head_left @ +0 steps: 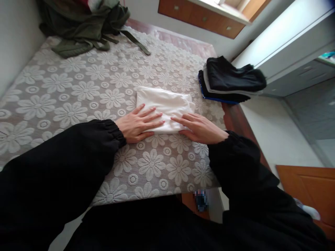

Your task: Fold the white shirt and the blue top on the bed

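A white folded garment [164, 99] lies flat on the lace tablecloth [151, 164], a rough rectangle with slightly uneven layers at its right end. Which kind of garment it is, I cannot tell. My left hand [141, 122] rests on its left part, palm down with the fingers spread. On its right front part lies my right hand [196, 127], index finger stretched out over the cloth and thumb at the near edge. Neither hand grips the fabric.
A stack of folded dark clothes [232, 78] sits at the table's right edge, with black, grey and blue layers. At the far left lies a dark green backpack [86, 24], its straps trailing on the cloth. Wooden drawers [201, 15] stand beyond the table.
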